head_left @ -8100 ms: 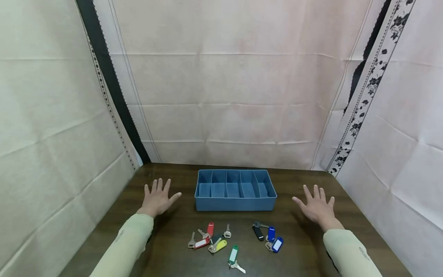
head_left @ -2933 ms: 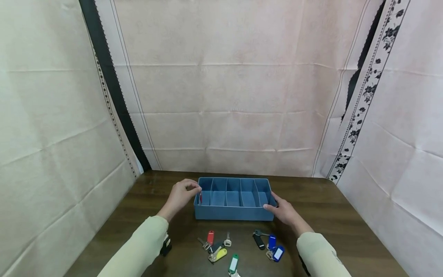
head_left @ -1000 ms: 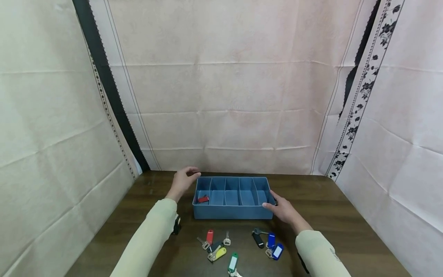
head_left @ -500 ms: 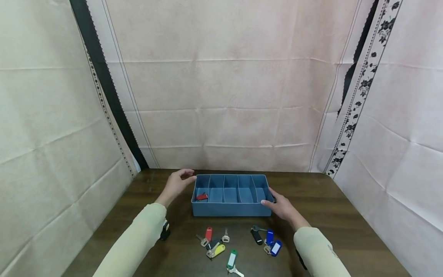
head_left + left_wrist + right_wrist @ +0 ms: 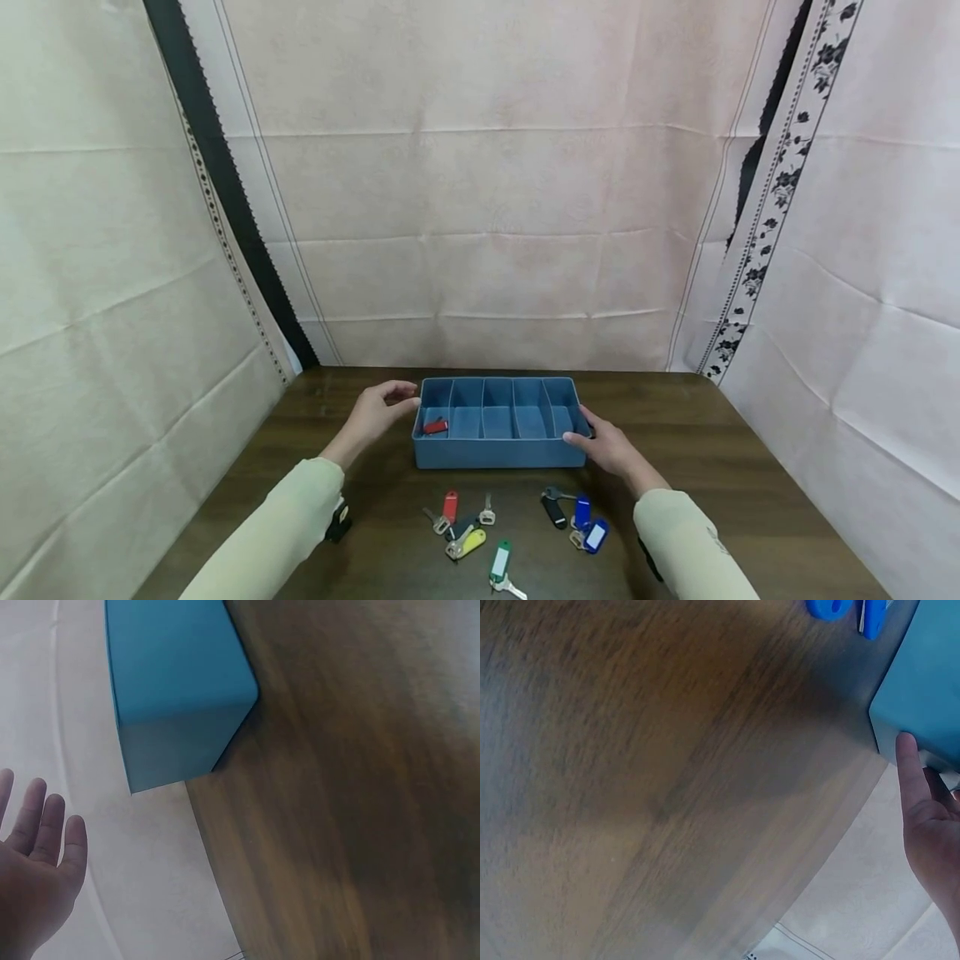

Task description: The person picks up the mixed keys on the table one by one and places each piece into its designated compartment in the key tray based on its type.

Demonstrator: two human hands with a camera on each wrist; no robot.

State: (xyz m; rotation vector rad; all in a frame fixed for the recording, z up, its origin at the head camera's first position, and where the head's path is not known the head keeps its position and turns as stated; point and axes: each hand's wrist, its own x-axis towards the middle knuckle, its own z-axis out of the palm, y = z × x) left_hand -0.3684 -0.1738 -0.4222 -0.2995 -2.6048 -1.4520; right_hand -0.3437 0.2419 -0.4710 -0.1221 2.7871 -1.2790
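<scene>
Blue 5-slot tray, in R grip, nr L grip

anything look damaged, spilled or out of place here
Nothing looks damaged or spilled. The only untidy part is the keys and coloured tags lying loosely on the table before the blue box; one red tag lies in its leftmost compartment.

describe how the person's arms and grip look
The left sleeve and right sleeve are long and pale green. A black device shows under the left one; the right bears a small dark mark, with a black edge beneath. The left grip and right grip are ungloved hands.
</scene>
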